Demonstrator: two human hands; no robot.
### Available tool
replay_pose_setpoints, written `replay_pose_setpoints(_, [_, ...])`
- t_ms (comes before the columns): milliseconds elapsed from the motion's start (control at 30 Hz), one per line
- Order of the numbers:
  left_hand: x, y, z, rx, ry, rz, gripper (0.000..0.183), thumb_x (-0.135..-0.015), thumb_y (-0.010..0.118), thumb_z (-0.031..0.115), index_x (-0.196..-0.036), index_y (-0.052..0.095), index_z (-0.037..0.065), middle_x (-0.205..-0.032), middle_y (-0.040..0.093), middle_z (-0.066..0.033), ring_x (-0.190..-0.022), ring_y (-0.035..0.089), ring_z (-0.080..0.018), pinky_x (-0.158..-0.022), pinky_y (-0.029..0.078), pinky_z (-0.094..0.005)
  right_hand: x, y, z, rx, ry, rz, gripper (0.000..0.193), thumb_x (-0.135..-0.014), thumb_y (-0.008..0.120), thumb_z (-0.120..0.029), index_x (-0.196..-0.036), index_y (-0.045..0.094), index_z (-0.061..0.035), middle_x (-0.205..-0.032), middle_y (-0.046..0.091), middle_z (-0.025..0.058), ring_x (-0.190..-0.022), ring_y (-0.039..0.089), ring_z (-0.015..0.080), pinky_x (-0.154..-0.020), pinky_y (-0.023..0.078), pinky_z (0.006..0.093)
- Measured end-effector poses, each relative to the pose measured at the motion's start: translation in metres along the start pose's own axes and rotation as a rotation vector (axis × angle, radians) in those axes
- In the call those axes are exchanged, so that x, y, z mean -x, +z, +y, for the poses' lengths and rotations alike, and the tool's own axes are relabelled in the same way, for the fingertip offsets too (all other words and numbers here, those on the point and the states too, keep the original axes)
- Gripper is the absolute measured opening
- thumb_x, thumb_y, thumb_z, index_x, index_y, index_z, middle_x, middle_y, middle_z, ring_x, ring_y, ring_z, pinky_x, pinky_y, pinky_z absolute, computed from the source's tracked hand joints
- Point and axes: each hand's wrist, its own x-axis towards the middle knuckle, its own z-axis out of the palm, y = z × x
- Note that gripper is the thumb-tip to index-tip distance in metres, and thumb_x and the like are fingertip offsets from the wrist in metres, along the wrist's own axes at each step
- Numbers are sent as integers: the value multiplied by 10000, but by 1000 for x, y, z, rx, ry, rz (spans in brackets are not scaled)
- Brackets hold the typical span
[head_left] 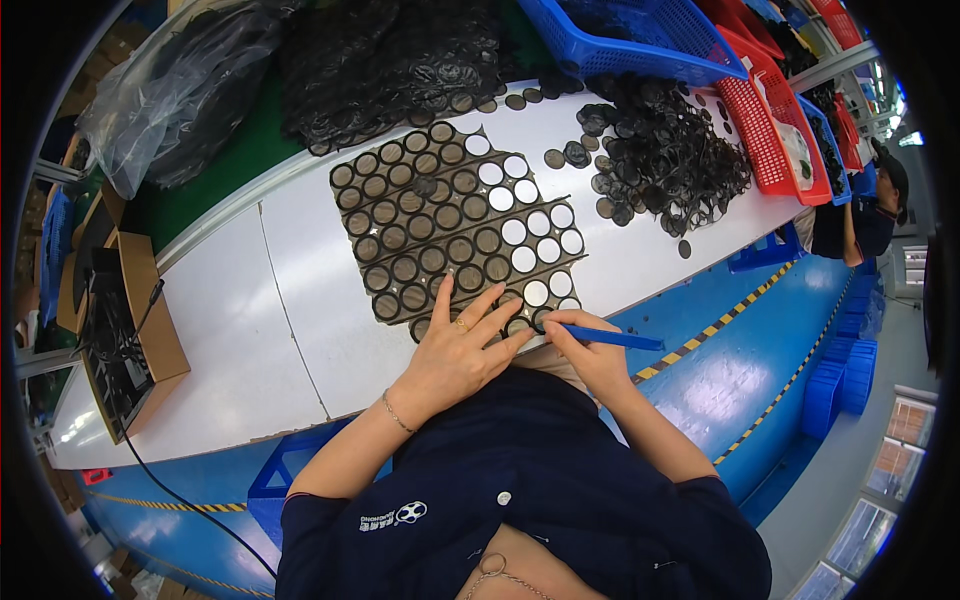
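A dark sheet of joined round black rings [420, 210] lies on the white table. Brown-grey mesh discs fill most rings; along the right side, white shows through several rings. My left hand [462, 350] rests on the sheet's near edge, fingers spread and pressing on the rings. Beside it, my right hand [590, 362] is closed around a slim blue tool [625, 339]. The tool's handle sticks out to the right. Its working end, hidden by my fingers, is by the ring at the sheet's near right corner; I cannot make out its exact kind.
Loose dark discs [665, 150] are heaped at the back right, beside a red basket [770, 130]. A blue basket [630, 40] stands behind them. More black ring sheets [390, 65] are stacked at the back. At left sits a cardboard box [150, 310] with cables. Another person [860, 220] is far right.
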Motion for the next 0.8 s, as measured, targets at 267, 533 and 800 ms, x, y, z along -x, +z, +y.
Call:
replay_pose_setpoints(267, [4,2,0,6,-3,-19,350,-802,757,228,-1146,690,232,-1358,568,-43,-1350,464,-265,-1119,230,-676,-48,-37,14,738,-714,421,144,-841,704,-56,-984,705,-71,-1079,669,123,-929,624,307,-840,454,421])
replay_pose_setpoints(533, [11,0,4,8,-35,-1,356,-819,746,206,-1169,680,217,-1333,577,-24,-1344,467,-250,-1123,241,-660,-52,-35,-10,6,-109,206,203,-943,664,-122,-1083,705,18,-848,666,28,-740,587,91,-693,472,225])
replay_pose_setpoints(800, [36,-14,9,-26,-100,-13,386,-821,749,207,-1198,669,206,-1333,577,-14,-1348,466,-223,-1144,258,-608,-9,11,-6,-87,-126,-196,223,-973,621,-140,-1118,694,12,-875,709,65,-730,618,78,-633,478,211])
